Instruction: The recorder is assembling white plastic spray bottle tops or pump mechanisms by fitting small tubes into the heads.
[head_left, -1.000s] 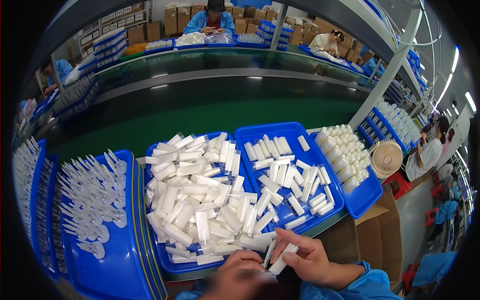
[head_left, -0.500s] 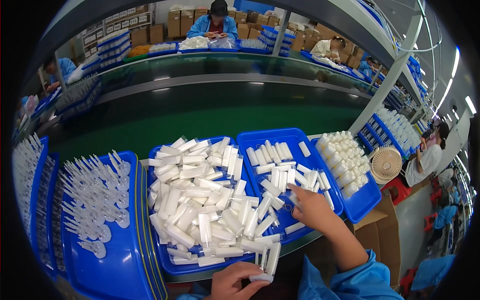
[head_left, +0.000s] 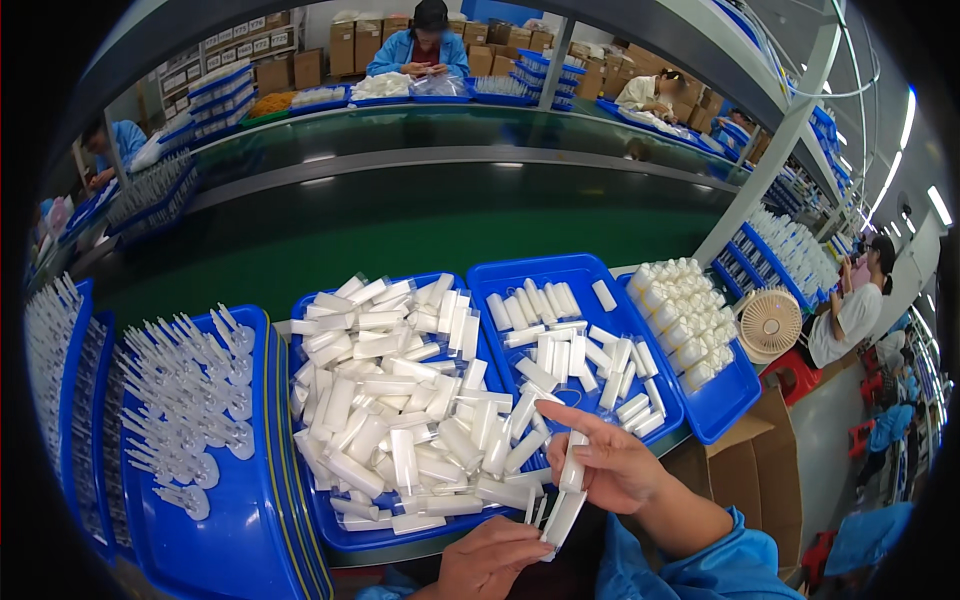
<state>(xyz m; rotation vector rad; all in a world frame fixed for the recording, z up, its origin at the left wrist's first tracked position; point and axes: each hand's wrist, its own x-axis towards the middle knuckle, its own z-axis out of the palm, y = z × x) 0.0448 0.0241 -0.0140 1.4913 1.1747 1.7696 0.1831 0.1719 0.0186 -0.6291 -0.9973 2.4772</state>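
My right hand is raised just in front of the blue trays, its fingers closed on a white plastic tube held upright. My left hand is low at the bottom edge, pinching several thin white tubes that point up toward the right hand. The two hands nearly meet. Behind them a blue tray is heaped with white flat tubes. A second blue tray to its right holds fewer of the same tubes.
A blue tray with white caps stands at the right, next to a small fan and a cardboard box. Racks of clear pointed parts fill the left. A green conveyor runs behind; people in blue sit beyond it.
My right hand has come back from the right tray toward me with a white tube. My left hand has risen a little with its tubes and the hands have closed together.
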